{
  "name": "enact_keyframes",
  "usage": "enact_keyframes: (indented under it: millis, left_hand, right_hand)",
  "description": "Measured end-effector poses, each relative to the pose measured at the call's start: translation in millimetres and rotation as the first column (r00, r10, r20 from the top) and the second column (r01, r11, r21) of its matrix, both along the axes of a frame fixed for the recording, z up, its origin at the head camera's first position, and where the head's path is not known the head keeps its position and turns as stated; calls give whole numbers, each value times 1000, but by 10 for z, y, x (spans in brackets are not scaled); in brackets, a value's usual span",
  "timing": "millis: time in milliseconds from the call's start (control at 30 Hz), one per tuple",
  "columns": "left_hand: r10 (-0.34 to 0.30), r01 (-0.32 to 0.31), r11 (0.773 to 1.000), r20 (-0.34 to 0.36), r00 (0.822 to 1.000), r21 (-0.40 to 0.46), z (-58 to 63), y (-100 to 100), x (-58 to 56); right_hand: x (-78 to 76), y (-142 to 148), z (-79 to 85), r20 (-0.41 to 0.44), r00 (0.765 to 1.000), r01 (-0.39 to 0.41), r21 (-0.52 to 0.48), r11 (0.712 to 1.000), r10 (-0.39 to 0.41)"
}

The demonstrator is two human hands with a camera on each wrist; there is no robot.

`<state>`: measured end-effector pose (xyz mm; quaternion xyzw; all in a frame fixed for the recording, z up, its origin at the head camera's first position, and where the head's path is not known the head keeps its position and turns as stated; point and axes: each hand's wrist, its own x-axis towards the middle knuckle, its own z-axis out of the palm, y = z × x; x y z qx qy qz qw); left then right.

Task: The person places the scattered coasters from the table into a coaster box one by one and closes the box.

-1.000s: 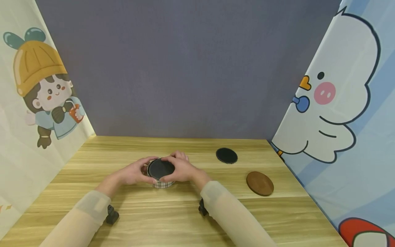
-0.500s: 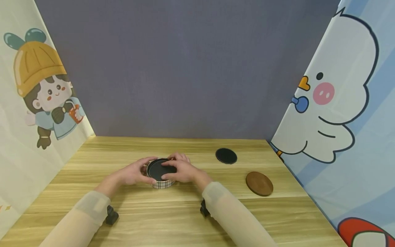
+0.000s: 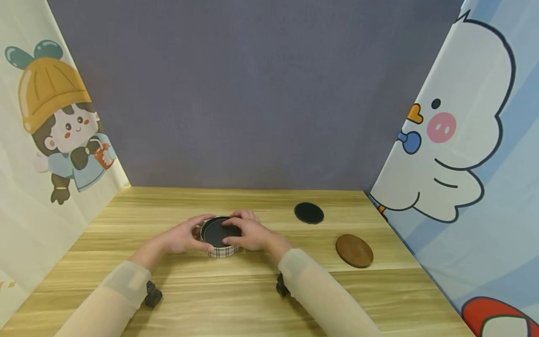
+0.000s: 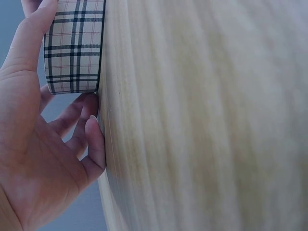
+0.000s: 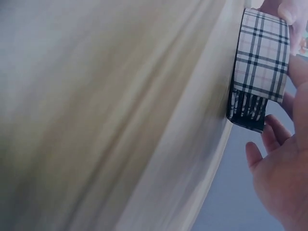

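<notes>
Holding round, plaid-covered cream-and-black box in left hand, curled round side; resting right hand, loosely spread, over rim onto black inside. On tabletop, closer to back-left than back-right corner. Could skid or tip if pressed off-centre.

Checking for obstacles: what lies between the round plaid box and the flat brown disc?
From the plaid box, the head view shows the right hand and pale fabric sleeve, then bare wooden tabletop to the brown disc.
</notes>
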<state>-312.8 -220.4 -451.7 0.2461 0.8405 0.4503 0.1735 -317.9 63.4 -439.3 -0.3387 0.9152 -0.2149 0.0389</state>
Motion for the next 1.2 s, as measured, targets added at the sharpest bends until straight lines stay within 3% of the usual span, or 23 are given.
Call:
enact_keyframes:
  millis: [400, 700, 1200]
  left_hand:
    - [-16, 16, 999, 1, 1000, 50, -18, 13, -1]
    - [-1, 2, 999, -20, 1000, 38, -21, 21, 12]
    - [-6, 7, 1000, -35, 999, 26, -7, 27, 12]
  right_hand:
    - [37, 398, 29, 66, 997, 46, -53, 998, -43]
    - [26, 917, 18, 91, 993, 76, -76, 994, -69]
    - [57, 1741, -8, 128, 972, 208, -78, 975, -197]
